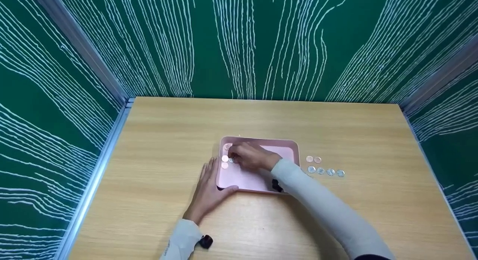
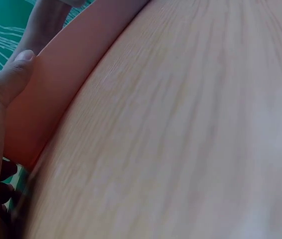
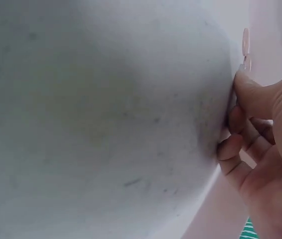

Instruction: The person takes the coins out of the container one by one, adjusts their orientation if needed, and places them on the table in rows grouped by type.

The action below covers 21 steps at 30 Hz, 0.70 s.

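Note:
A shallow pink tray [image 1: 257,184] sits on the wooden table. At its near left corner is my left hand [image 1: 206,191], fingers straight along the left side and thumb [image 2: 16,79] against the near wall. My right hand [image 1: 251,155] reaches inside the tray toward its left end. Its fingers are curled, with thumb and fingertips at a small silver coin [image 1: 231,160]. Beside that coin, three copper-coloured coins [image 1: 224,165] lie near the tray's left wall, one of them partly overlapped by the hand. The right wrist view shows the bent thumb [image 3: 253,94] close to coin edges [image 3: 246,42].
To the right of the tray, two copper-coloured coins [image 1: 309,159] lie behind a row of several silver coins [image 1: 320,171]. Green panels [image 1: 203,47] with white lines rise behind the table and on both sides. A pale surface [image 3: 106,119] fills much of the right wrist view.

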Tool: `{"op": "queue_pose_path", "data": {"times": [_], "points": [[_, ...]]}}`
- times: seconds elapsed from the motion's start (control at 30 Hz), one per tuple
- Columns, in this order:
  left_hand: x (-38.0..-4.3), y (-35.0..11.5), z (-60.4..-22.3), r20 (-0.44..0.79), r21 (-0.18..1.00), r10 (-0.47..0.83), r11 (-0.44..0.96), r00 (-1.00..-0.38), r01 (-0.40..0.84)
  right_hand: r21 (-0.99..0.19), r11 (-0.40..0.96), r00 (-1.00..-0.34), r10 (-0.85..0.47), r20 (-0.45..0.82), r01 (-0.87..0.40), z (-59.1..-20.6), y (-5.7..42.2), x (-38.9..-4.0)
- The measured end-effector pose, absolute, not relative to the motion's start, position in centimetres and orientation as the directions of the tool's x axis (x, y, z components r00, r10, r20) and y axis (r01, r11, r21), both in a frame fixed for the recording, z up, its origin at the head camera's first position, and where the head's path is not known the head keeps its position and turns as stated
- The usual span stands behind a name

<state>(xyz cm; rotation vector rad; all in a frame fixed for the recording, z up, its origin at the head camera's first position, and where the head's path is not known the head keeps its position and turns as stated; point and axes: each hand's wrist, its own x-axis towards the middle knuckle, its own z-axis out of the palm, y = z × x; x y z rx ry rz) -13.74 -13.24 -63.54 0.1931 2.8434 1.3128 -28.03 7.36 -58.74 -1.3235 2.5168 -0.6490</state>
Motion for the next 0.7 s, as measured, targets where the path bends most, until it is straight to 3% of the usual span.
{"op": "queue_pose_path", "data": {"times": [0.3, 0.5, 0.7], "points": [[-13.8, -13.3, -63.6, 0.073, 0.76, 0.133, 0.634, -0.988, 0.141, -0.439, 0.555, -0.56, -0.818, -0.132, -0.707, -57.5, 6.8, -27.8], [-13.9, -13.4, -63.7, 0.098, 0.769, 0.134, 0.618, -0.986, 0.161, -0.529, 0.506, -0.543, -0.834, -0.1, -0.681, -57.3, 7.0, -27.8], [-13.8, -13.4, -63.7, 0.075, 0.771, 0.128, 0.622, -0.989, 0.139, -0.616, 0.513, -0.576, -0.809, -0.116, -0.597, -57.7, 7.2, -27.7]]}}
